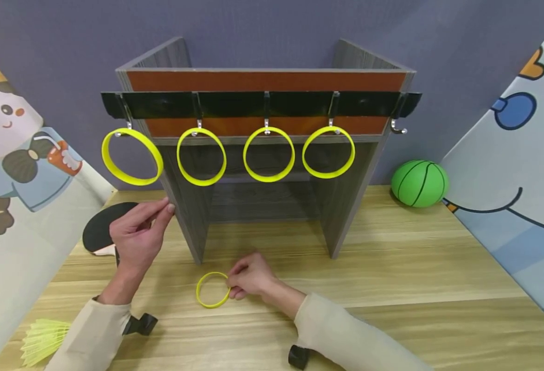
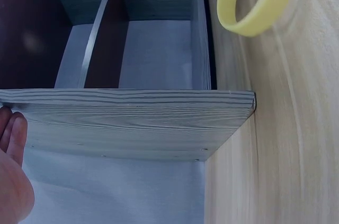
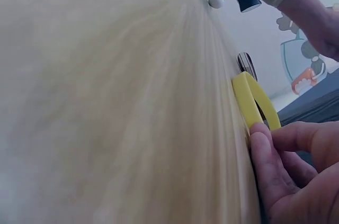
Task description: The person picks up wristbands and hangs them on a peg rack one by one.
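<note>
My right hand (image 1: pixel 252 277), low in front of the grey wooden shelf unit (image 1: pixel 183 216), pinches the right side of a yellow ring (image 1: pixel 198 293). In the right wrist view, thumb and fingertips meet on this ring (image 3: pixel 244 99) close to the wooden tabletop. My left hand (image 1: pixel 139 234) has its fingertips at the front edge of the unit's left side panel; in the left wrist view the fingers (image 2: pixel 17 136) lie against the panel's outer face, and whether they grip it is unclear. Several yellow rings (image 1: pixel 200 183) hang from hooks on the black rail (image 1: pixel 232 105); the rightmost hook (image 1: pixel 398 129) is bare.
A black table tennis bat (image 1: pixel 102 226) lies behind my left hand. At the front left is a yellow shuttlecock (image 1: pixel 44 337), partly behind my sleeve. A green ball (image 1: pixel 420 183) sits right of the unit. Printed panels stand at both sides, a grey-blue wall (image 1: pixel 262 31) behind.
</note>
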Demonstrator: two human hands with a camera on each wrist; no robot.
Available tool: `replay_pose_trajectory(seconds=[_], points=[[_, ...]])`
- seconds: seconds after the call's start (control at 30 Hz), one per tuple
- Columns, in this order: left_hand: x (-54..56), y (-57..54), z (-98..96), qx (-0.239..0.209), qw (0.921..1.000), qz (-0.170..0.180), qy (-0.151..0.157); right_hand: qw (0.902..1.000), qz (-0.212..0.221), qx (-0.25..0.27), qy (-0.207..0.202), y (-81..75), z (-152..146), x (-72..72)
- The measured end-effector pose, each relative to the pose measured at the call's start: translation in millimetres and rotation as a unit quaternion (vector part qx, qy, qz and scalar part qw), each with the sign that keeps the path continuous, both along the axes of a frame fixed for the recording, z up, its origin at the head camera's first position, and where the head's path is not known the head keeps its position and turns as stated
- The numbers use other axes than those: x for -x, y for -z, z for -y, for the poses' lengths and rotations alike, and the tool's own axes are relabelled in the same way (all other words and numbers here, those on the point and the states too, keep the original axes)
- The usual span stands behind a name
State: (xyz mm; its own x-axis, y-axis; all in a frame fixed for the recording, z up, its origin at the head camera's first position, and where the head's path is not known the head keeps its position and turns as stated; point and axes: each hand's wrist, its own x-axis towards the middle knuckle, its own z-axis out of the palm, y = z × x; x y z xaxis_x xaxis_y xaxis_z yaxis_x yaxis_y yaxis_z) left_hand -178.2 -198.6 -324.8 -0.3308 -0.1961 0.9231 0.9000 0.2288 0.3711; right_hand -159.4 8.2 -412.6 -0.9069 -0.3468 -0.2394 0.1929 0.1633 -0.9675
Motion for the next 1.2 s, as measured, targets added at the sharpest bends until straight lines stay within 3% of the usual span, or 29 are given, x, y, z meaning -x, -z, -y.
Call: replay_pose_trajectory(seconds=[0.27,0.73,1.2], points=[[-1.6,-1.5,-1.2,-0.003,1.0000,0.002,0.000,0.9996,0.001,0.029,0.003,-5.1,-19,-1.9],[0.6,0.8,0.8,-0.004,1.0000,-0.003,0.005,0.9964,-0.025,0.081,-0.004,-38.7,-51,-12.1],[4.6,4.5,3.9,0.003,1.0000,-0.005,-0.002,0.9920,-0.045,0.118,-0.005,-55.6,-87,-24.4]])
